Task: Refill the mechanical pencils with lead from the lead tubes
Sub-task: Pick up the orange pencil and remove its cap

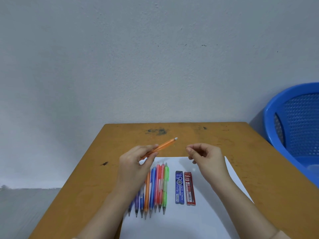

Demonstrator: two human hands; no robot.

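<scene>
my left hand (136,161) is gripping an orange mechanical pencil (163,145) above the worktop (241,144), fingers curled round its barrel, its white end pointing up and away to the right. my right hand (205,157) is hovering just beside it, fingers curled with thumb and forefinger drawn together; i cannot tell whether anything is sitting between them. the other pencils (155,187) are lying side by side on a white sheet of paper (198,219), tips toward me. a blue lead tube (179,187) and a red lead tube (189,188) are lying just right of them, touching each other. a blue basket (296,121) is sitting at the far right.
</scene>
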